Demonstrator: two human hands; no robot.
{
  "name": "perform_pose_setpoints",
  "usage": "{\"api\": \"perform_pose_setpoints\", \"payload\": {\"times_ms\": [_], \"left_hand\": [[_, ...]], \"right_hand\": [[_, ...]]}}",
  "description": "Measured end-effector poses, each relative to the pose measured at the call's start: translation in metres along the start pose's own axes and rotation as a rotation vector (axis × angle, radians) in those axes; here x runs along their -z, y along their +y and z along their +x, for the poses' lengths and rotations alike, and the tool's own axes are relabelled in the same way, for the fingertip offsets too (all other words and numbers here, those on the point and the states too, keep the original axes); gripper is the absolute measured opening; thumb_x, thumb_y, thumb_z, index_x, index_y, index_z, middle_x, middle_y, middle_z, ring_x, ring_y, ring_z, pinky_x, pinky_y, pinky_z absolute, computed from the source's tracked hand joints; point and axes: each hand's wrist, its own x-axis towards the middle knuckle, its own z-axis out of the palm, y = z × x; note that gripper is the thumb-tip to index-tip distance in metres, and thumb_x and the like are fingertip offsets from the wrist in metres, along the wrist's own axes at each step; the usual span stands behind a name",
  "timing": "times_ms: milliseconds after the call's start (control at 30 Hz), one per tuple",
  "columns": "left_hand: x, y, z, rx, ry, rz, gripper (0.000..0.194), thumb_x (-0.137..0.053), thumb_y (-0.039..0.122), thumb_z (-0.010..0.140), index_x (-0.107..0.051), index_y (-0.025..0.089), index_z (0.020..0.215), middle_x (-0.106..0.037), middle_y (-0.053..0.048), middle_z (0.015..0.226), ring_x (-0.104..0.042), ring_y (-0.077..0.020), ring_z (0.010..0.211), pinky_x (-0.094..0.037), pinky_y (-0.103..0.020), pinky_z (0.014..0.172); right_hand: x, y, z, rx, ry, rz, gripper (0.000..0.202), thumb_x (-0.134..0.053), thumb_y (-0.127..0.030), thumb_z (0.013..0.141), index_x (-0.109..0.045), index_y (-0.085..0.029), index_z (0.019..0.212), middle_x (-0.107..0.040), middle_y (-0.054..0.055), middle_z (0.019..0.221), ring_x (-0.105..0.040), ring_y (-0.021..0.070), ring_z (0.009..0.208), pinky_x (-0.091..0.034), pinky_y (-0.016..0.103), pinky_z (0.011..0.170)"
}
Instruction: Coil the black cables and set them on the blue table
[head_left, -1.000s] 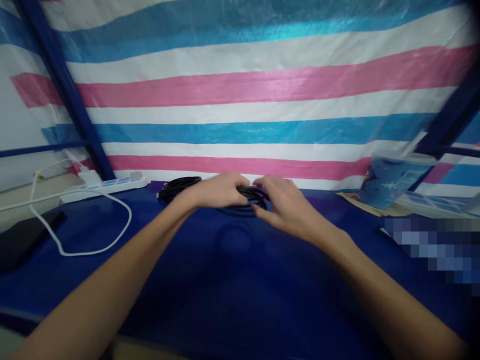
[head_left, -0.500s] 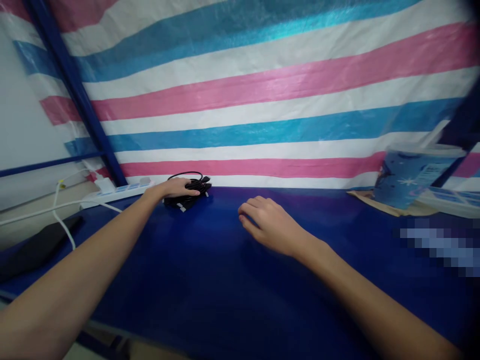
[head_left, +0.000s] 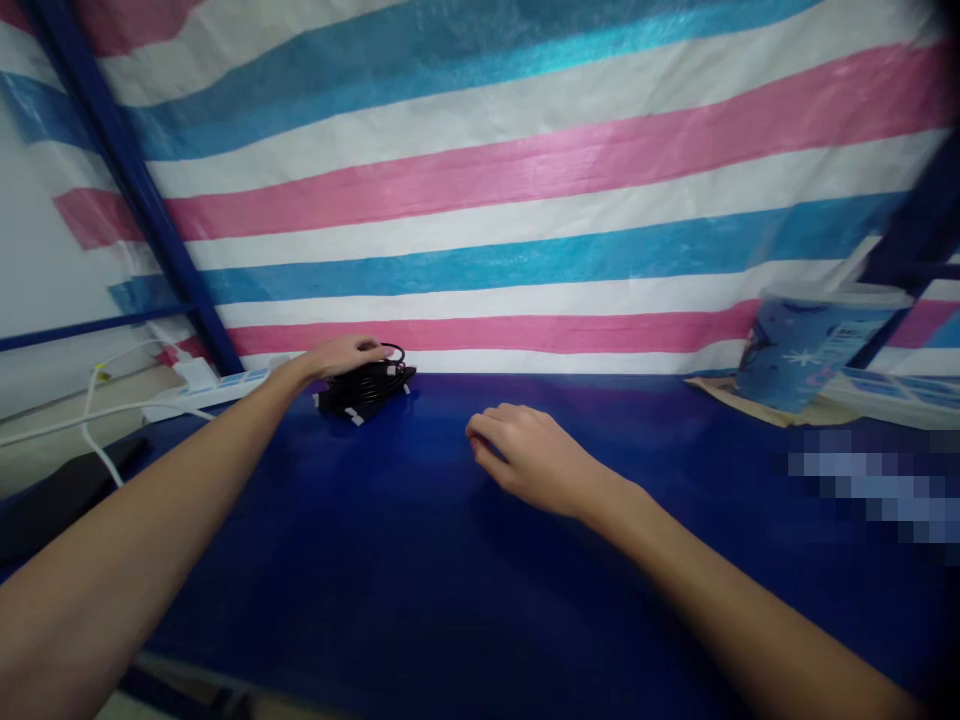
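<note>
At the back left of the desk, my left hand (head_left: 346,354) is closed at the top of a bundle of black cables (head_left: 365,390). Its fingers grip a black cable there, though the fingertips are partly hidden. A thin black loop arches beside the thumb, and several light-coloured plugs stick out of the bundle. My right hand (head_left: 525,452) rests on the blue desk (head_left: 420,560) near the middle. Its fingers are loosely bent, with a gap between thumb and forefinger, and nothing shows in them.
A white power strip (head_left: 176,402) with a plugged-in charger (head_left: 196,372) and white cords lies at the left. Nearer me is a dark flat object (head_left: 60,510). A blue cup (head_left: 814,345) with a straw stands on brown paper (head_left: 739,400) at the right. Striped sheeting (head_left: 480,190) hangs behind.
My left hand has risen slightly and shifted left at the cable bundle, whose top now stands a bit higher. My right hand stays about where it was; the view has turned slightly right.
</note>
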Motion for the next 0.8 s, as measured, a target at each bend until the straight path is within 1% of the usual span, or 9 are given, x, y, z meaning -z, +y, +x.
{"api": "perform_pose_setpoints", "payload": {"times_ms": [100, 200, 267, 333, 367, 433, 600, 667, 800], "left_hand": [[-0.002, 0.027, -0.004, -0.019, 0.253, -0.035, 0.046, -0.04, 0.05, 0.085, -0.061, 0.014, 0.103, -0.064, -0.013, 0.109, -0.055, -0.0275, 0.101, -0.04, -0.039, 0.088], [-0.043, 0.08, -0.023, -0.125, 0.315, -0.157, 0.047, -0.024, 0.044, 0.092, -0.055, 0.015, 0.114, -0.06, -0.01, 0.121, -0.054, -0.0199, 0.109, -0.041, -0.032, 0.093], [-0.082, 0.12, -0.042, -0.311, 0.114, -0.332, 0.048, -0.029, 0.046, 0.092, -0.051, 0.016, 0.123, -0.058, -0.009, 0.127, -0.054, -0.0192, 0.112, -0.04, -0.033, 0.096], [-0.115, 0.149, -0.061, -0.549, -0.131, -0.262, 0.047, -0.028, 0.045, 0.094, -0.053, 0.02, 0.125, -0.052, -0.006, 0.135, -0.043, -0.022, 0.126, -0.033, -0.037, 0.105], [-0.126, 0.158, -0.067, -0.566, -0.156, -0.22, 0.049, -0.021, 0.043, 0.096, -0.054, 0.021, 0.125, -0.05, -0.004, 0.138, -0.034, -0.0241, 0.132, -0.027, -0.041, 0.109], [-0.132, 0.162, -0.075, -0.623, -0.213, -0.188, 0.051, -0.017, 0.042, 0.097, -0.054, 0.021, 0.127, -0.051, -0.001, 0.137, -0.034, -0.0225, 0.132, -0.023, -0.041, 0.111], [-0.108, 0.144, -0.078, -0.725, -0.248, -0.135, 0.046, -0.023, 0.04, 0.097, -0.057, 0.021, 0.121, -0.058, -0.001, 0.129, -0.046, -0.0167, 0.121, -0.03, -0.031, 0.107], [-0.103, 0.143, -0.08, -0.734, -0.246, -0.103, 0.046, -0.023, 0.037, 0.097, -0.059, 0.019, 0.118, -0.061, -0.003, 0.125, -0.05, -0.0171, 0.116, -0.034, -0.032, 0.103], [-0.107, 0.149, -0.085, -0.699, -0.204, -0.063, 0.049, -0.02, 0.033, 0.097, -0.058, 0.015, 0.121, -0.06, -0.008, 0.124, -0.051, -0.021, 0.116, -0.035, -0.036, 0.102]], "right_hand": [[-0.001, 0.001, 0.002, -0.039, -0.013, 0.063, 0.02, -0.041, -0.019, 0.092, -0.06, -0.015, 0.088, -0.065, 0.006, 0.083, -0.058, 0.0183, 0.075, -0.037, 0.03, 0.064], [-0.013, 0.011, 0.002, -0.098, -0.034, 0.09, 0.025, -0.037, -0.022, 0.094, -0.06, -0.014, 0.098, -0.065, 0.01, 0.098, -0.06, 0.0222, 0.087, -0.043, 0.035, 0.073], [-0.025, 0.022, 0.0, -0.117, -0.082, 0.084, 0.028, -0.038, -0.024, 0.094, -0.06, -0.012, 0.106, -0.062, 0.016, 0.11, -0.059, 0.0271, 0.098, -0.045, 0.041, 0.08], [-0.037, 0.032, -0.004, -0.086, -0.159, 0.091, 0.03, -0.041, -0.019, 0.091, -0.061, -0.011, 0.111, -0.06, 0.018, 0.12, -0.055, 0.0292, 0.109, -0.044, 0.045, 0.089], [-0.041, 0.035, -0.006, -0.055, -0.198, 0.101, 0.032, -0.042, -0.016, 0.089, -0.061, -0.012, 0.114, -0.059, 0.017, 0.123, -0.053, 0.0283, 0.115, -0.043, 0.045, 0.093], [-0.046, 0.036, -0.009, 0.012, -0.257, 0.121, 0.037, -0.04, -0.011, 0.087, -0.06, -0.014, 0.118, -0.057, 0.014, 0.129, -0.049, 0.0257, 0.121, -0.039, 0.043, 0.101], [-0.047, 0.02, -0.005, 0.085, -0.294, 0.139, 0.044, -0.036, -0.009, 0.085, -0.058, -0.01, 0.123, -0.055, 0.017, 0.13, -0.051, 0.0297, 0.119, -0.04, 0.049, 0.099], [-0.046, 0.014, -0.004, 0.09, -0.291, 0.149, 0.047, -0.037, -0.009, 0.085, -0.052, -0.011, 0.13, -0.051, 0.016, 0.135, -0.05, 0.0294, 0.121, -0.043, 0.047, 0.097], [-0.047, 0.015, -0.005, 0.089, -0.281, 0.171, 0.054, -0.038, -0.012, 0.086, -0.039, -0.016, 0.14, -0.042, 0.013, 0.144, -0.046, 0.0274, 0.126, -0.042, 0.046, 0.1]]}}
